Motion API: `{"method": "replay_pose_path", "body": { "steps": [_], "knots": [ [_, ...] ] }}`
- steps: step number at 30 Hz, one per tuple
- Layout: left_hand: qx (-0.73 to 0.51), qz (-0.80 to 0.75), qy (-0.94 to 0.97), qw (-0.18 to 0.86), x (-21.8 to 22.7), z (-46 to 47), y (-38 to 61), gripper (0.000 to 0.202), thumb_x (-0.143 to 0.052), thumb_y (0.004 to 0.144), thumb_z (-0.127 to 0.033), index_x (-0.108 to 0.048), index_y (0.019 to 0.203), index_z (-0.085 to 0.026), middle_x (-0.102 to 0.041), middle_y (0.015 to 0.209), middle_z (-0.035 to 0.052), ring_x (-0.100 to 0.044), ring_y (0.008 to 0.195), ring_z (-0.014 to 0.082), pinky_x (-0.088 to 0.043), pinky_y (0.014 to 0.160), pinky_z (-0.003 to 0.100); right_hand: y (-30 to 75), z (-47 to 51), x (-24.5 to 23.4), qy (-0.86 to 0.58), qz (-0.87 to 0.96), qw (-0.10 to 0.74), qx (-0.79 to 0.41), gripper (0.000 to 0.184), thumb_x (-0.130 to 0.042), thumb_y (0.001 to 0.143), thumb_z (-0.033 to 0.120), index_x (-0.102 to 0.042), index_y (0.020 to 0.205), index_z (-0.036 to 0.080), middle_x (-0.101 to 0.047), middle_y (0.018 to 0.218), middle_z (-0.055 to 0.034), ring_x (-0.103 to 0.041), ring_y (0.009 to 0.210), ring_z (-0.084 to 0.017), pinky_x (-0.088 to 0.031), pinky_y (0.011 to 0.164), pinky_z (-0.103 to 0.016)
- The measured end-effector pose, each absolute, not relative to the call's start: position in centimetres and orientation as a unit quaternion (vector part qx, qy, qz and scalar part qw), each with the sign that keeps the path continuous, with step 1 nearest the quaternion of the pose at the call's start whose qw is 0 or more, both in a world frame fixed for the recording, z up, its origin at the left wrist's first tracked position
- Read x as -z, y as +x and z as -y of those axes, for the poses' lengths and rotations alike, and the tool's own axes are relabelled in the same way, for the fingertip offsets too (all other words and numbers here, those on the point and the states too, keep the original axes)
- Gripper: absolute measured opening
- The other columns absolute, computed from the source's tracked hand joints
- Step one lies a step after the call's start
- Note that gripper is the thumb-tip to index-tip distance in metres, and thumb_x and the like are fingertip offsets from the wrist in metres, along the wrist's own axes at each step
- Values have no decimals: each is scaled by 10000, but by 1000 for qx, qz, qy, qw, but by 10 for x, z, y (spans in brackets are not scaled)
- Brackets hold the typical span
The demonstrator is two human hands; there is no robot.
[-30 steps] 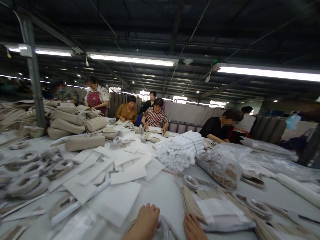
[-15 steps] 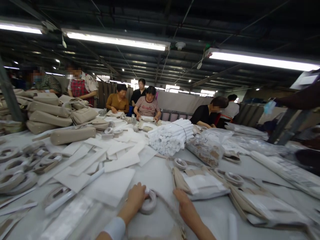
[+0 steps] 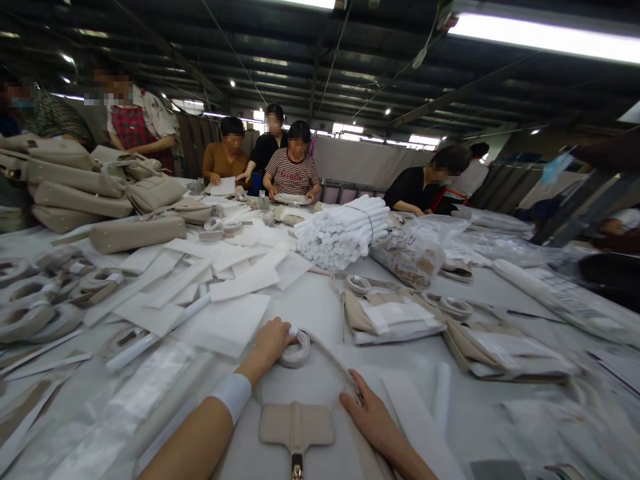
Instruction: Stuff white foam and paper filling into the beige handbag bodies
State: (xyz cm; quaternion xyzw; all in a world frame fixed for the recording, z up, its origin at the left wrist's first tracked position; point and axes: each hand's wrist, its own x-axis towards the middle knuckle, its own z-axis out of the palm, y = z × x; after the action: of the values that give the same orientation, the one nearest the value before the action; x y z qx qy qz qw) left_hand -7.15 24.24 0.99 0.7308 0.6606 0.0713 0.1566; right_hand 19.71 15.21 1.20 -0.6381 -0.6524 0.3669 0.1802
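Observation:
My left hand (image 3: 271, 342) is curled around a coiled roll of beige strap tape (image 3: 296, 349) on the white table (image 3: 320, 313). A length of the tape runs from the roll down to my right hand (image 3: 369, 413), whose fingers pinch its end near a small metal piece. Just below the hands lies a flat beige leather tab with a metal clasp (image 3: 296, 427). A white band sits on my left wrist.
White sheets (image 3: 225, 280), tape coils (image 3: 30, 313) and beige bags (image 3: 80, 187) crowd the left. A bundle of white rolled tubes (image 3: 345, 230), a plastic bag (image 3: 410, 257) and stacked beige pieces (image 3: 395, 317) lie ahead and right. Several people work along the table's far side.
The view has tilted down, bringing my forearms and the beige tab into sight. My right hand has drawn back toward me, pulling a length of tape out from the roll under my left hand.

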Motion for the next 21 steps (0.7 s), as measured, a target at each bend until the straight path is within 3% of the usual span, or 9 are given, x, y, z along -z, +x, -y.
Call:
{"method": "replay_pose_path", "body": {
  "steps": [7,10,14,21],
  "knots": [
    [-105,-654,730,169,-16,-241,-69,295,-579,819,-421,-652,960,-173,-613,1017,117,-584,983,262,-440,829,328,194,-150,-1,-656,658,157,-334,685,-415,777,316,-308,1405,64,-478,1365,-142,-450,1259,-228,-340,1064,-359],
    [-141,-639,733,185,-24,-237,-73,369,-616,785,-431,-629,1069,-196,-602,1100,112,-565,1036,261,-429,885,334,196,-151,2,-661,657,161,-326,678,-411,772,311,-315,1402,81,-512,1335,-129,-483,1229,-227,-360,1046,-358],
    [-226,-626,719,197,-39,-224,-92,430,-504,857,-409,-536,1231,-200,-557,1235,102,-511,1133,236,-388,971,334,193,-152,0,-669,649,160,-325,669,-423,758,300,-347,1379,64,-553,1284,-142,-534,1169,-241,-388,1015,-365],
    [-324,-623,676,224,-62,-180,-141,361,-449,855,-401,-638,1070,-181,-694,932,40,-619,835,174,-470,763,269,192,-154,-3,-671,650,163,-319,673,-408,748,329,-370,1355,41,-543,1289,-164,-538,1159,-257,-387,1008,-371]
  ]
}}
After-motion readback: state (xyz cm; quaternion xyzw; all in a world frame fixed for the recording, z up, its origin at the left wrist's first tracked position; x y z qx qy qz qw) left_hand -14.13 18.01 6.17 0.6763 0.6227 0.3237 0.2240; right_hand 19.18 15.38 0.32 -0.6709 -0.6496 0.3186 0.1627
